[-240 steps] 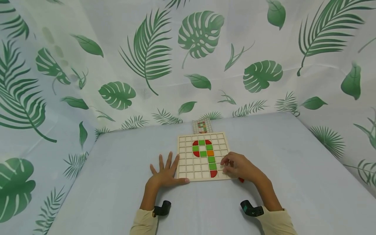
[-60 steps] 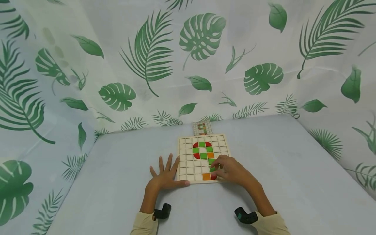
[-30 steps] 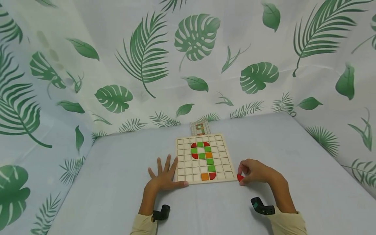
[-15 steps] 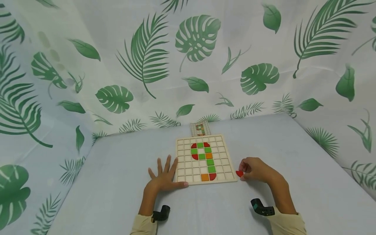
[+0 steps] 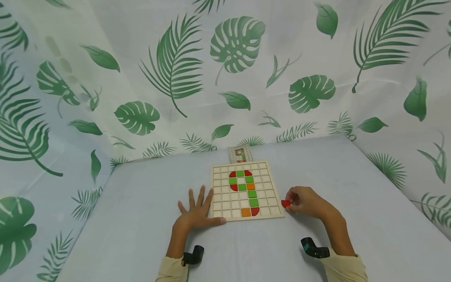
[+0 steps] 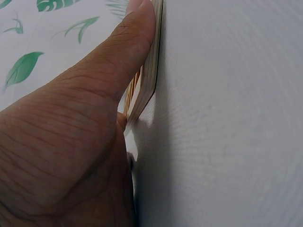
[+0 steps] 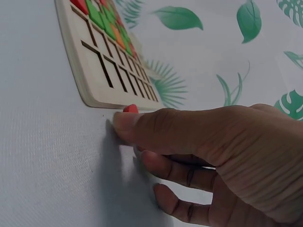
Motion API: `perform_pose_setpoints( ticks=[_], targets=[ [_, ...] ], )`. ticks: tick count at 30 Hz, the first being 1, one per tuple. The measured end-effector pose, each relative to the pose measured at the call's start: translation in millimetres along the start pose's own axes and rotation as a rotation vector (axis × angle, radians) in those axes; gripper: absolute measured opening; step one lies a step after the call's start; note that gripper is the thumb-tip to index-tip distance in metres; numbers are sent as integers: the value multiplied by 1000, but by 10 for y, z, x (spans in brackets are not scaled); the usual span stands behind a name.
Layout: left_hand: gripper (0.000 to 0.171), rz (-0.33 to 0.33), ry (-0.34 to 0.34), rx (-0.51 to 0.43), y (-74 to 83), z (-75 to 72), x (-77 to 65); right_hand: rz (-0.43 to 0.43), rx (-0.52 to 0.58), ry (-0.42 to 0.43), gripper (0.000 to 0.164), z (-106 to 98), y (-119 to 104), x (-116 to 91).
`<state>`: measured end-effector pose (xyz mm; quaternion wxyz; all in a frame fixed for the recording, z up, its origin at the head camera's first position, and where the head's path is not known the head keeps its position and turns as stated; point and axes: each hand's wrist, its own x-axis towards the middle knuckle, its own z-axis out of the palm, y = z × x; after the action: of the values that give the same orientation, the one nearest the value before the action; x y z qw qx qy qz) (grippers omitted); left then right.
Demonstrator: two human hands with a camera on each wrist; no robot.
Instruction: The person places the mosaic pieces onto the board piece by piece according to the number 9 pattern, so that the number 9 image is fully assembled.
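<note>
A wooden grid board [image 5: 227, 203] lies on the table, with red, green and orange tiles set in it in the shape of a 9. An orange tile [image 5: 246, 212] and a red rounded tile [image 5: 255, 211] sit side by side in its front row. My left hand [image 5: 193, 216] rests at the board's front left corner, fingers spread, thumb [image 6: 135, 33] along the front edge. Just off the board's right edge, my right hand [image 5: 305, 201] pinches another red rounded tile [image 5: 285, 203] between thumb and fingers. Most of that tile hides behind the thumb in the right wrist view.
Behind the board is a small card [image 5: 232, 156] printed with a similar grid and coloured 9. The pale table covering [image 5: 148, 188] meets a leaf-patterned cloth [image 5: 197, 90] at the back and sides. Each wrist wears a black device [image 5: 194, 255].
The orange front-row tile appeared between 8 and 2 seconds ago. My right hand then left the board rightward and picked up the red tile, which has since shifted slightly away from me. My left hand stays.
</note>
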<state>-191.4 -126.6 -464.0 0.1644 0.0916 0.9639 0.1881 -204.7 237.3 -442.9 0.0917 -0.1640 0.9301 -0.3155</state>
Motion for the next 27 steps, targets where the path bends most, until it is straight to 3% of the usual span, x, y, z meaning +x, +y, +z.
perform_pose_setpoints(
  ticks=[13,21,27],
  targets=[
    [112,-18,-7,-2,-16,26,12,-144,-38,76,14,51,-116,126],
    [111,0,-9,-24,0,18,-1,-209,31,5,17,249,-313,201],
    [111,-7,-4,-10,8,3,0,-312,-24,36,19,422,-446,265]
  ],
)
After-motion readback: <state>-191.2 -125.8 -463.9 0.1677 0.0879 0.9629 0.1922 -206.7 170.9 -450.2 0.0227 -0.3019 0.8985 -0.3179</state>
